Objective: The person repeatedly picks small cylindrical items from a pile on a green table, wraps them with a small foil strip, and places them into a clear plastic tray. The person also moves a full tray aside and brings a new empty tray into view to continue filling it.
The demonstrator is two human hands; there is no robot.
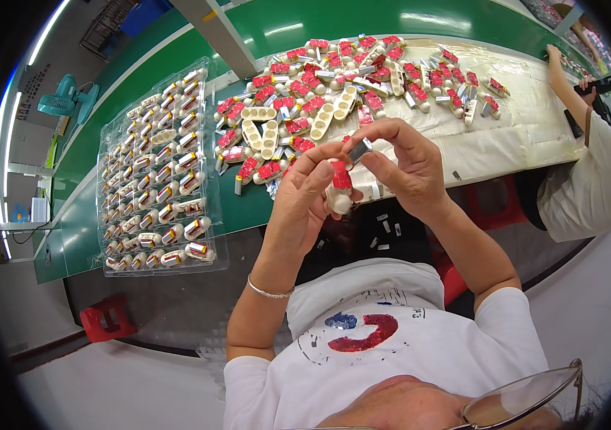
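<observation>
Closest thing to the lens is a pair of glasses [517,403], down at the bottom and to the right of the clear tray [221,251], which I'll use as the landmark. Both hands are up to the right of that tray, on the body side of the pile. The left hand [304,201] has its fingers curled round a white, rounded piece with a red wrap [341,179], probably to steady it and leave the upper end reachable. The right hand [414,168] pinches a small silver and dark block [359,150] between thumb and forefinger, right at that end; can't tell if the two parts touch. Elbows are bent, forearms angling in toward each other, right wrist turned inward. Looks like a comfy close-work pose, tbh.

The pile of red-and-white pieces [312,84] sits just right of the tray on the worktop [76,240], I'd guess for easy reach. The tray itself has similar pieces in rows, presumably so they don't roll about.
</observation>
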